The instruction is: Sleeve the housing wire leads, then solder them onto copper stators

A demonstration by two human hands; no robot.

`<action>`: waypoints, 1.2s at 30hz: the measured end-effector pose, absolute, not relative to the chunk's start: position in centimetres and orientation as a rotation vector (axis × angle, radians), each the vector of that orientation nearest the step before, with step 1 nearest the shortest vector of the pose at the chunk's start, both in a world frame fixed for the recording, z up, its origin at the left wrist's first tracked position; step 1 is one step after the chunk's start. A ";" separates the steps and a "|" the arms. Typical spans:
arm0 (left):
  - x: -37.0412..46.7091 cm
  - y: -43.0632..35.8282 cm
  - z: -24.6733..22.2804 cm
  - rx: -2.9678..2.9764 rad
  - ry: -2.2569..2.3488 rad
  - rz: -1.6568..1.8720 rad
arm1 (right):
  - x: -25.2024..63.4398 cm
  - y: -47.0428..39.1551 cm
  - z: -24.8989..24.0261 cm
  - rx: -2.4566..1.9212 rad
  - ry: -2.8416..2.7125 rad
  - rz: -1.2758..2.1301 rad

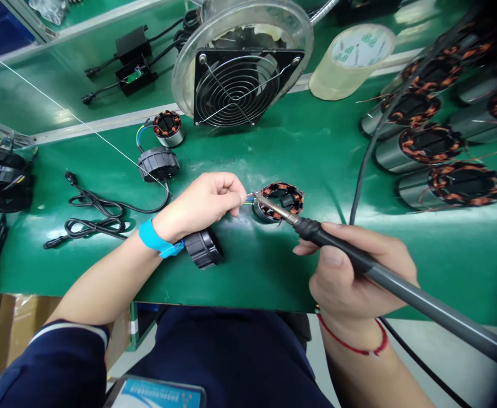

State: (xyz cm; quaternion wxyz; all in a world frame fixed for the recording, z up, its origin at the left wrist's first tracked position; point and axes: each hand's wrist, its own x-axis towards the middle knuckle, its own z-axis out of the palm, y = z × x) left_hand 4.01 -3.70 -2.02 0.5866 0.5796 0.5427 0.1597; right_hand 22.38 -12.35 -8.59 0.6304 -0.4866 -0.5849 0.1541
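Note:
My right hand (361, 272) grips a soldering iron (422, 300) like a pen. The iron's tip reaches the near-left rim of a copper-wound stator (293, 198) standing on the bench. At that rim, the thumb and forefinger of my left hand (209, 201) are pinched on thin wires (249, 199), some blue and yellow-green. Iron tip and wire ends meet or nearly meet; which one is too small to tell. A black ribbed motor cap (203, 249) lies on its side below my left wrist, partly hidden by it.
A fan (236, 88) in a clear round housing faces me. Right of it stands a tape roll (345, 65). Several stators (433, 141) line the right side, with the iron's cable (369, 153) before them. Another wired stator (168, 129), a cap (158, 164) and coiled cables (99, 204) lie left.

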 end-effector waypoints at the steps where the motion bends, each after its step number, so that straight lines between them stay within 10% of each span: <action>1: 4.0 -3.7 -2.0 1.338 1.265 0.366 | 22.4 -12.3 -8.6 -1.110 -1.339 0.350; 36: 3.9 -3.5 -2.4 1.240 1.204 0.397 | 22.7 -9.4 -5.1 -1.271 -1.584 0.644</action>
